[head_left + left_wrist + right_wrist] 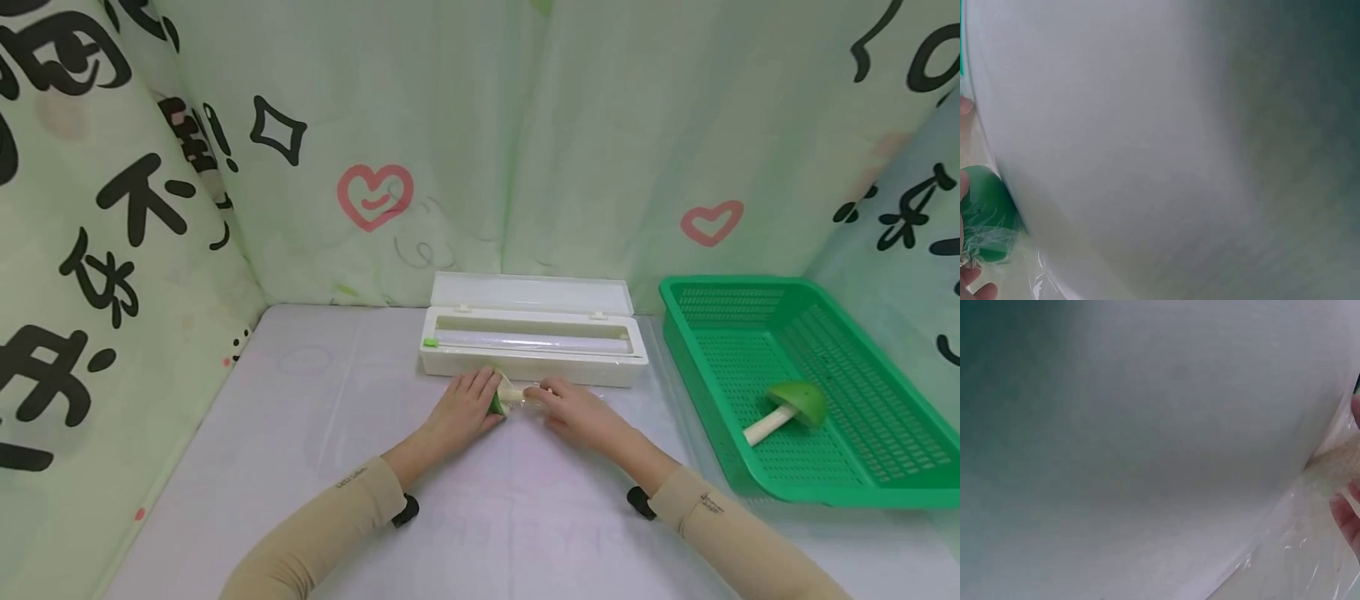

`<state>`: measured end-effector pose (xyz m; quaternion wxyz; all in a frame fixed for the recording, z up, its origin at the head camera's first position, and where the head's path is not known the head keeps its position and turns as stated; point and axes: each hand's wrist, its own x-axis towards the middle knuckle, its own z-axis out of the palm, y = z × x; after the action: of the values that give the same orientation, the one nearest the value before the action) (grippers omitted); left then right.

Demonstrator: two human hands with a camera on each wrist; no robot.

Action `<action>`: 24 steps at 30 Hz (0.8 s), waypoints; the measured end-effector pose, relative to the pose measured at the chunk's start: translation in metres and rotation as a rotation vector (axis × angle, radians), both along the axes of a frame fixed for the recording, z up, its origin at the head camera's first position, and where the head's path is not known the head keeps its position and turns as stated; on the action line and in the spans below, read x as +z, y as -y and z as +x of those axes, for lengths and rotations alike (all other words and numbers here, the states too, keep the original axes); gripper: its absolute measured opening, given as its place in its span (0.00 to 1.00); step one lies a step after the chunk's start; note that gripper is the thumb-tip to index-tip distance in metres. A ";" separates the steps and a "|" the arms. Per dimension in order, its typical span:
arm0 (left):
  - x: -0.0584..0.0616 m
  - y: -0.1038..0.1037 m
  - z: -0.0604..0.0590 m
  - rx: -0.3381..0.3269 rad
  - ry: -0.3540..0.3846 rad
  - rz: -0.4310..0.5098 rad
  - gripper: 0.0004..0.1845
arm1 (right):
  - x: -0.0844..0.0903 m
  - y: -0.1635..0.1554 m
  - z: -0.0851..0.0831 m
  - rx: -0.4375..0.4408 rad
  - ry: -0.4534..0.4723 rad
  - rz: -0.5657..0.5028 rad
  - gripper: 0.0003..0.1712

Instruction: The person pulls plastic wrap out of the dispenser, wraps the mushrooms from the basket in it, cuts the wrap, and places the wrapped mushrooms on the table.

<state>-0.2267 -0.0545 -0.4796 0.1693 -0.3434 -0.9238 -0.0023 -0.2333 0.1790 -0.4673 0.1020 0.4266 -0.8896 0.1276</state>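
Note:
A toy mushroom with a green cap and pale stem lies on its side above the table, with clear cling film around it. My left hand holds it by the cap; the left wrist view shows film creased over that green cap. At the other end, my right hand pinches the stem end through the film. Fingertips press beside the pale stem in the right wrist view, where loose cling film spreads below. Just behind both hands stands a white cling film dispenser, lid raised, roll inside.
To the right sits a green plastic basket holding a second green-capped mushroom. A white cloth covers the table. Printed curtains hang at the back and both sides.

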 end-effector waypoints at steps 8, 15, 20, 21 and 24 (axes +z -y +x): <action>-0.002 0.004 -0.002 -0.040 0.054 0.081 0.35 | -0.003 -0.010 -0.001 -0.063 0.034 -0.019 0.26; 0.005 0.010 -0.003 -0.062 0.128 0.119 0.32 | 0.004 -0.011 0.000 -0.084 0.039 0.045 0.26; 0.019 0.019 -0.010 -0.064 0.196 0.166 0.32 | 0.018 -0.007 -0.002 -0.094 0.138 0.106 0.24; 0.022 0.022 -0.012 -0.063 0.194 0.180 0.32 | 0.022 -0.006 -0.004 -0.093 0.172 0.120 0.23; 0.031 0.032 -0.021 -0.057 0.139 0.240 0.28 | 0.038 0.003 -0.011 -0.081 0.264 0.168 0.18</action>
<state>-0.2474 -0.0866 -0.4488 0.1445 -0.3457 -0.9163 -0.1415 -0.2440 0.1761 -0.4292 -0.0467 0.3769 -0.9193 0.1033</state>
